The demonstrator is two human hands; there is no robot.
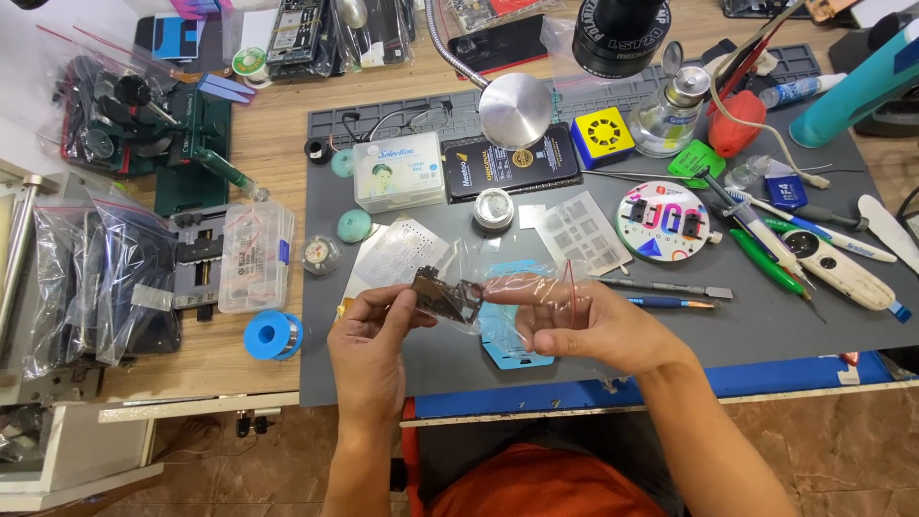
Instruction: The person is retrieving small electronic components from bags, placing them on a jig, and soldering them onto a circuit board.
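Note:
My left hand point(371, 337) pinches a small dark circuit board point(445, 297) at its left end, above the grey work mat point(536, 359). My right hand point(592, 325) holds a clear plastic zip bag point(536, 287) with a red seal strip. The board's right end sits at the bag's mouth, half inside the plastic. Both hands hover over the mat's near edge, above a light blue hexagonal pad point(505, 340).
Thin metal stencils point(580, 233) and a clear sheet lie behind the hands. Pens, tweezers and a white tool point(842, 271) sit on the right, a round colourful disc point(663, 222) nearby. A blue solder spool point(273, 336), a clear parts box point(255, 255) and bagged parts stand left.

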